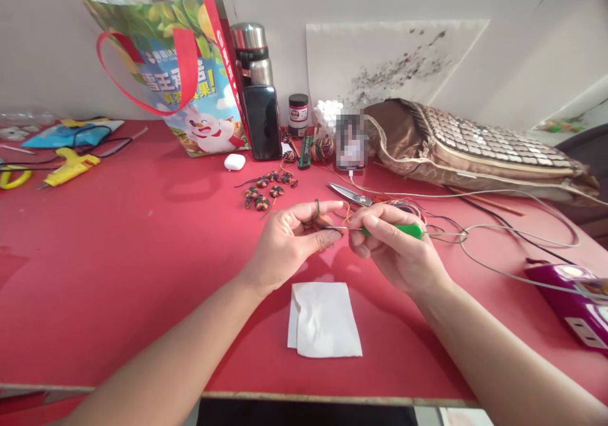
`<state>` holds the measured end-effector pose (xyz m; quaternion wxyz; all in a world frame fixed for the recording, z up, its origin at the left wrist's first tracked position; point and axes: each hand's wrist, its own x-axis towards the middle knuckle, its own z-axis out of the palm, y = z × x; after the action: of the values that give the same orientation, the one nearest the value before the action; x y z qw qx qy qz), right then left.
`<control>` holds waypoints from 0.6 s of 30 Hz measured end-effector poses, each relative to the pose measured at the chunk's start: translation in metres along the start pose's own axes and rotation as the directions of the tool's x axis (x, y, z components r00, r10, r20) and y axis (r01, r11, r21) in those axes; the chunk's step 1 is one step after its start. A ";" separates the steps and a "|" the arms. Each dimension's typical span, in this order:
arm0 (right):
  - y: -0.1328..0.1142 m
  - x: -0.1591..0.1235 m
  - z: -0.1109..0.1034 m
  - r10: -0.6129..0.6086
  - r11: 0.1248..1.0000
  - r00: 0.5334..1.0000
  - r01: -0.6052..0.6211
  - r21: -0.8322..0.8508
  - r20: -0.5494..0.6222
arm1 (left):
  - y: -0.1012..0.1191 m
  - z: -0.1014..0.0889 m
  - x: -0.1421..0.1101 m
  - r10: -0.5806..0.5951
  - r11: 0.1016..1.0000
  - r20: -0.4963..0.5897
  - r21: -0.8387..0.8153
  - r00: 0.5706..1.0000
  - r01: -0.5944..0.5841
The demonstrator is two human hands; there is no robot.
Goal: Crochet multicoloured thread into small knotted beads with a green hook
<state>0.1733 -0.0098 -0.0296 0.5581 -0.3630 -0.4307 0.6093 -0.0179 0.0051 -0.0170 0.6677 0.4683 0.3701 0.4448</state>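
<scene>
My right hand (396, 242) is closed around the green handle of a crochet hook (411, 230), whose thin metal shaft points left. Its tip meets a small bit of dark cord (332, 228) pinched between the thumb and fingers of my left hand (294, 239). Dark green cord (317, 208) also loops over my left index finger. Orange and dark strands hang behind my fingertips, partly hidden. Just beyond my hands lies a pair of scissors (350, 194). Several small multicoloured knotted cord pieces (262, 202) rest farther left. Below my hands sits a folded white paper (327, 325).
Along the back stand a colourful bag (190, 84), a steel thermos (256, 52), a black phone (263, 122), a jar (298, 114) and a charging phone (350, 154). A sequinned cushion (484, 141), cable (513, 192) and purple power strip (565, 299) lie right. A yellow glue gun (71, 165) lies left.
</scene>
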 end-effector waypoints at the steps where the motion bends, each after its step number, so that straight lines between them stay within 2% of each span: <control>1: 0.000 0.000 -0.001 0.001 1.000 1.000 -0.001 0.000 -0.010 | 0.001 0.001 -0.001 0.009 1.000 -0.004 0.012 1.000 -0.009; 5: 0.000 0.001 -0.002 -0.008 1.000 0.999 0.008 -0.004 -0.052 | 0.004 0.004 -0.004 0.050 0.995 -0.007 0.085 0.999 -0.049; 11: -0.001 0.000 -0.005 -0.083 0.992 0.994 0.076 -0.097 -0.069 | 0.003 0.003 -0.005 0.112 0.980 0.013 0.165 0.994 -0.113; 18: 0.004 -0.001 -0.014 -0.122 0.967 0.992 0.111 -0.229 -0.033 | 0.004 0.002 -0.006 0.077 0.985 -0.020 0.157 0.997 -0.073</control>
<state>0.1848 -0.0087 -0.0383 0.5576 -0.4124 -0.5050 0.5138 -0.0188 -0.0001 -0.0120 0.6067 0.5270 0.3947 0.4454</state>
